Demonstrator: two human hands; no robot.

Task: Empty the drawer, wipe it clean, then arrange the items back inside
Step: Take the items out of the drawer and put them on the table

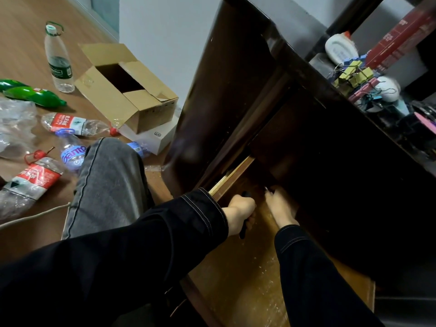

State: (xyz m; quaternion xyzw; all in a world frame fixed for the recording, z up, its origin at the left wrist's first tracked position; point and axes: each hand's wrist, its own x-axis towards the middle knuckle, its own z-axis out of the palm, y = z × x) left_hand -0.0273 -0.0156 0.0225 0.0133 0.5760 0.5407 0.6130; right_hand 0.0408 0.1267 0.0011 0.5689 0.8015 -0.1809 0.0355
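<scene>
The drawer [247,267] stands pulled out from under the dark counter [236,67], and the part of its wooden bottom in view is bare apart from dust and scuff marks. The emptying step looks almost done.

The left hand [240,208] is clenched round a slim dark stick [243,228]. Its long axis runs roughly front to back in the drawer, and an end pokes out above and below the fist.

The right hand [282,208] reaches deeper, with its fingers [271,197] stretched toward the shadowed back of the drawer. Their tips meet a small dark thing [269,190] right at the counter's overhang. Whether they have pinched it or only touch it is lost in the shadow.

That thing lies straight ahead of the right fingertips, so the right hand is the nearer one and the left is already full.

Binder clips [354,74] are piled on top of the counter. A cardboard box [132,95] and several bottles [57,60] sit on the floor [23,43] to the left.
</scene>
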